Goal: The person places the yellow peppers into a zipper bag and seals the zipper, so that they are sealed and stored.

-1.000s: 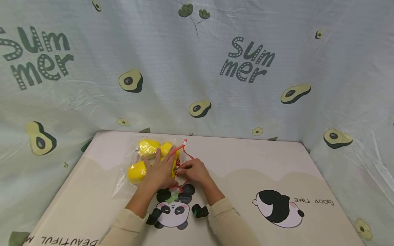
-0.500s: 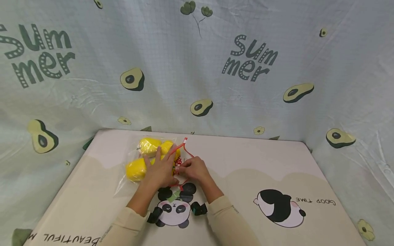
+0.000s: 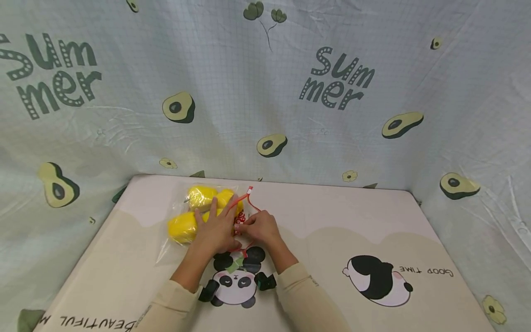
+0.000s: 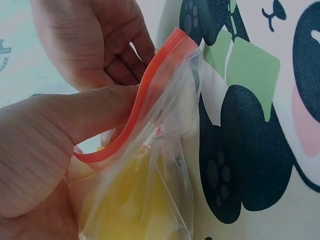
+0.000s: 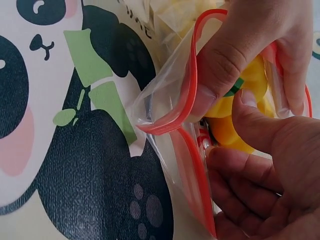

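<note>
In the head view a clear zip bag [image 3: 166, 246] with a red zip rim holds several yellow toy-like pieces [image 3: 182, 227]. My left hand [image 3: 215, 233] lies over the bag with fingers spread. Its thumb is inside the mouth in both wrist views, keeping the red rim [image 4: 131, 117] apart. My right hand [image 3: 260, 228] is at the mouth, fingers curled. In the right wrist view its thumb touches a yellow pepper-like piece [image 5: 255, 80] with a green stem, which it seems to hold. The left thumb partly hides this piece.
The table cover [image 3: 315, 286] bears printed pandas and lettering. A printed curtain [image 3: 224, 152] stands behind the table. Dark wrist devices [image 3: 209, 291] sit by both sleeves.
My right hand has shifted slightly left, towards the bag's mouth. The yellow piece near it has gone deeper, and the front-left yellow piece has slid a little left. My left hand stays put.
</note>
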Demonstrator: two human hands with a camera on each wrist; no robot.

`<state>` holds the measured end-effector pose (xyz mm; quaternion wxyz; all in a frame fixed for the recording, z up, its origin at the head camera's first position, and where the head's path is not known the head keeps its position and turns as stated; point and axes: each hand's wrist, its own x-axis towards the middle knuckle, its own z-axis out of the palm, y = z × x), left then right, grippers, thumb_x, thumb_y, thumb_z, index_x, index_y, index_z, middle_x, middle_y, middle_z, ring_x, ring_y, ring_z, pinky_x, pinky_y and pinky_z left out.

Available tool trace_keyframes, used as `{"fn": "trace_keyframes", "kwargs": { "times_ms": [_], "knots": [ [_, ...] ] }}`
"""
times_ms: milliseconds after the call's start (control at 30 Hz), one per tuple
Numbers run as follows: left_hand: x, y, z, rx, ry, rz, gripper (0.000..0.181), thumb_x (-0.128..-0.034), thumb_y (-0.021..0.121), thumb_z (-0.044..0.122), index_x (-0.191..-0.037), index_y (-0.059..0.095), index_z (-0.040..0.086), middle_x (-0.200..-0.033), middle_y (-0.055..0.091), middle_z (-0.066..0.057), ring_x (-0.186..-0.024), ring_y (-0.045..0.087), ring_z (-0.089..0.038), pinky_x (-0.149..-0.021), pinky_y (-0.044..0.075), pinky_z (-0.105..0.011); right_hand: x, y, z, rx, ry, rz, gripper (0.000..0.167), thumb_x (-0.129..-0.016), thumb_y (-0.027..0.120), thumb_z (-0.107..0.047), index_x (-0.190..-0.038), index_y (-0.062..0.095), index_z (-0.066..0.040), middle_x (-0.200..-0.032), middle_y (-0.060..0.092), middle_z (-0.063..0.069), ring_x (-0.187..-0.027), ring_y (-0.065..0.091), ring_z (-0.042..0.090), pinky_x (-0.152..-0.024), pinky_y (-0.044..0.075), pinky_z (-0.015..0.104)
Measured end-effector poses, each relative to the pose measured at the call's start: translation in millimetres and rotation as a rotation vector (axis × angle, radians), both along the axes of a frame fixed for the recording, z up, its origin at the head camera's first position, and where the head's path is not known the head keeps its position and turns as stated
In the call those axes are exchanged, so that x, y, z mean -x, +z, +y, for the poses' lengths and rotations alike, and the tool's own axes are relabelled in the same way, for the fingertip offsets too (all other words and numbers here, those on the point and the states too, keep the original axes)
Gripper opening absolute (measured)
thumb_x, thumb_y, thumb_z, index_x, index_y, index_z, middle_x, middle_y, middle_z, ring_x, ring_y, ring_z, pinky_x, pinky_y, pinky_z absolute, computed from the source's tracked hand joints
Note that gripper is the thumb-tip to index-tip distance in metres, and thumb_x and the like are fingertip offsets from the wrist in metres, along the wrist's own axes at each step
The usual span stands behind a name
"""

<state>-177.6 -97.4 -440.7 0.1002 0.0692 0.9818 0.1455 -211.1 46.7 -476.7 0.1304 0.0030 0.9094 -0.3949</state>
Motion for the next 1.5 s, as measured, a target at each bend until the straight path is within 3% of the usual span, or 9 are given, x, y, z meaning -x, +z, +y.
{"fn": "trace_keyframes", "kwargs": {
  "times_ms": [367, 567, 700, 833, 933, 1067, 1167, 1300, 1500],
  "knots": [
    [-1.8, -0.3, -1.6, 0.011, 0.003, 0.008, 0.107, -0.0738, 0.093, 0.037, -0.162, 0.037, 0.01, -0.178, 0.013, 0.0, -0.162, 0.0, -0.048, -0.119, -0.004, -0.084, -2.8, 1.1, -7, -0.041, -0.021, 0.023, 0.042, -0.085, 0.085, -0.041, -0.062, 0.078, -0.007, -0.049, 0.053, -0.004, -0.054, 0.048, 0.014, -0.043, 0.027, 0.023],
    [-0.8, -1.9, -1.6, 0.006, -0.003, 0.014, 0.105, -0.0744, 0.092, 0.036, -0.161, 0.039, 0.011, -0.178, 0.013, -0.001, -0.162, -0.001, -0.049, -0.118, -0.006, -0.084, -2.8, 1.4, -11, -0.065, -0.046, 0.029, 0.042, -0.084, 0.085, -0.04, -0.058, 0.074, -0.009, -0.048, 0.053, -0.004, -0.05, 0.047, 0.014, -0.041, 0.028, 0.023],
    [-1.1, -1.9, -1.7, 0.008, -0.002, 0.014, 0.106, -0.0742, 0.093, 0.036, -0.162, 0.038, 0.012, -0.178, 0.012, 0.0, -0.162, -0.001, -0.049, -0.118, -0.006, -0.085, -1.9, 2.4, -10, -0.053, -0.025, 0.007, 0.04, -0.085, 0.085, -0.039, -0.062, 0.075, -0.009, -0.052, 0.055, -0.002, -0.053, 0.049, 0.015, -0.043, 0.031, 0.023],
    [-1.2, -1.4, -1.0, 0.014, 0.002, 0.019, 0.106, -0.074, 0.093, 0.037, -0.161, 0.039, 0.013, -0.178, 0.013, 0.001, -0.162, 0.0, -0.049, -0.118, -0.005, -0.085, -1.1, 6.8, -5, 0.022, 0.008, 0.016, 0.03, -0.087, 0.084, -0.034, -0.078, 0.079, -0.007, -0.068, 0.065, 0.001, -0.064, 0.055, 0.016, -0.049, 0.04, 0.022],
    [-0.9, -0.8, 1.0, 0.022, 0.002, 0.021, 0.107, -0.0737, 0.093, 0.038, -0.162, 0.038, 0.014, -0.178, 0.014, 0.001, -0.162, 0.0, -0.049, -0.118, -0.005, -0.085, 1.1, 9.9, 1, 0.091, -0.073, 0.1, 0.022, -0.089, 0.081, -0.028, -0.086, 0.08, -0.006, -0.078, 0.072, 0.004, -0.072, 0.058, 0.017, -0.056, 0.046, 0.023],
    [-1.1, -1.8, 3.3, 0.022, -0.001, 0.017, 0.108, -0.0753, 0.091, 0.04, -0.164, 0.034, 0.016, -0.178, 0.012, -0.001, -0.163, -0.001, -0.048, -0.118, -0.006, -0.085, 6.4, 13.3, 8, 0.165, -0.285, 0.278, 0.017, -0.094, 0.077, -0.023, -0.089, 0.08, -0.007, -0.083, 0.075, 0.007, -0.078, 0.063, 0.02, -0.066, 0.052, 0.03],
    [-0.7, -2.7, 5.0, 0.027, 0.004, 0.02, 0.107, -0.0775, 0.089, 0.042, -0.165, 0.032, 0.018, -0.178, 0.011, -0.001, -0.163, -0.002, -0.048, -0.118, -0.006, -0.085, 13.0, 17.7, 11, 0.199, -0.331, 0.336, 0.019, -0.097, 0.073, -0.026, -0.096, 0.079, -0.007, -0.091, 0.076, 0.01, -0.087, 0.067, 0.024, -0.076, 0.058, 0.037],
    [0.1, -4.1, 8.2, 0.043, 0.009, 0.027, 0.107, -0.078, 0.088, 0.046, -0.165, 0.032, 0.021, -0.178, 0.011, -0.001, -0.163, -0.003, -0.048, -0.118, -0.004, -0.085, 22.6, 24.3, 11, 0.227, -0.279, 0.279, 0.029, -0.1, 0.069, -0.033, -0.105, 0.078, -0.007, -0.102, 0.077, 0.011, -0.095, 0.068, 0.025, -0.084, 0.061, 0.041],
    [-0.8, -3.9, 14.3, 0.034, -0.014, 0.054, 0.098, -0.081, 0.085, 0.046, -0.163, 0.032, 0.039, -0.177, 0.017, -0.004, -0.162, -0.004, -0.05, -0.117, -0.003, -0.086, 36.8, 30.6, 8, 0.246, -0.244, 0.154, 0.035, -0.1, 0.069, -0.038, -0.11, 0.079, -0.006, -0.103, 0.076, 0.01, -0.091, 0.064, 0.024, -0.08, 0.061, 0.034]
  ]
}}
